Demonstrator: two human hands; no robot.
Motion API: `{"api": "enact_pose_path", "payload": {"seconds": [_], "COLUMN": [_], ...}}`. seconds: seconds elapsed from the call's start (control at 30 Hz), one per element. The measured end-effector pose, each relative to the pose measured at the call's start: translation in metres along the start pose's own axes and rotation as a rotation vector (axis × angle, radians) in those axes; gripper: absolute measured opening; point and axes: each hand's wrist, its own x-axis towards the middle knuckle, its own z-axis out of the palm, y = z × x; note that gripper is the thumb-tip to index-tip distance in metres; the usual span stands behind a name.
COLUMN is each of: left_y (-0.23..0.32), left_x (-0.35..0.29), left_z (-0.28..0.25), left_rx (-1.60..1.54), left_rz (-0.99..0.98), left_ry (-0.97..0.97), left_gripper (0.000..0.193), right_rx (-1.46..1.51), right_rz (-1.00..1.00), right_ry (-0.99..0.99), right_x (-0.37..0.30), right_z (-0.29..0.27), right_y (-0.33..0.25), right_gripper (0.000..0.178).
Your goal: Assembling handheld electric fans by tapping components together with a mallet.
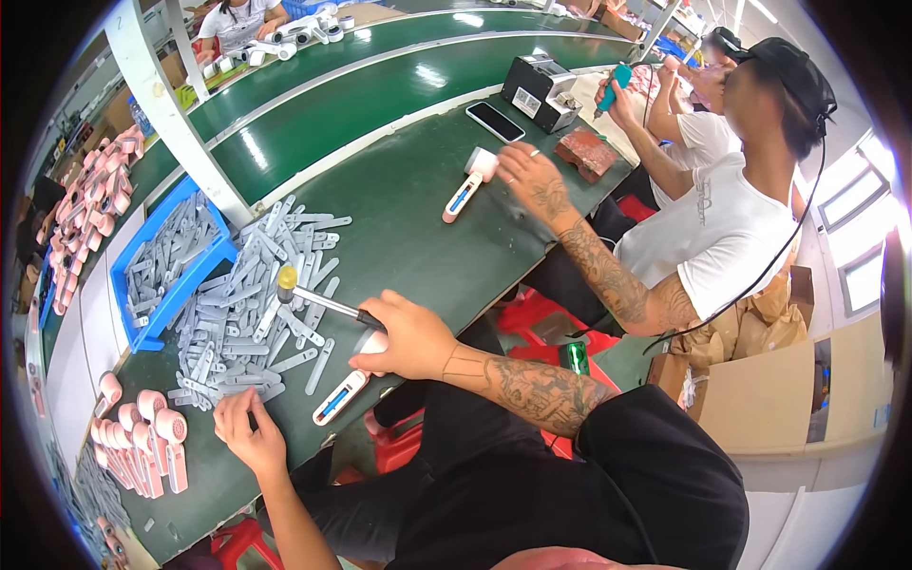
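Observation:
In my right hand (410, 334) is a small mallet (328, 304) with a yellow face, a metal shaft and a black grip. Its head hangs over the pile of grey plastic strips (223, 328). Under the same hand lies a pale pink handheld appliance body (340, 399), a blue part showing in its open handle; the fingers hide some of its round head. My left hand (252, 429) is at the pile's near edge, fingers loosely bent and apart, with nothing visible in it.
A blue bin (171, 271) of grey strips and stacked pink bodies (142, 437) stand left. To the right, a co-worker's hand (534, 185) is beside another pink body (465, 190). Further back are a phone (495, 122), black box (541, 92), reddish block (585, 155) and green conveyor (313, 114).

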Motion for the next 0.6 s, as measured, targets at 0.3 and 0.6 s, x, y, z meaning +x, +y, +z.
{"api": "enact_pose_path", "payload": {"seconds": [0.3, 0.6], "left_y": [0.020, 0.095], "left_x": [-0.011, 0.030], "left_z": [-0.003, -0.005], "left_rx": [-0.252, -0.310], "left_rz": [-0.110, -0.113], "left_ry": [0.234, -0.194], "left_gripper": [0.016, 0.012], "right_rx": [0.005, 0.004], "right_rz": [-0.045, -0.040], "right_ry": [0.011, -0.001], "right_x": [0.004, 0.004], "right_z": [0.012, 0.015], "right_y": [-0.007, -0.008], "right_gripper": [0.065, 0.064]}}
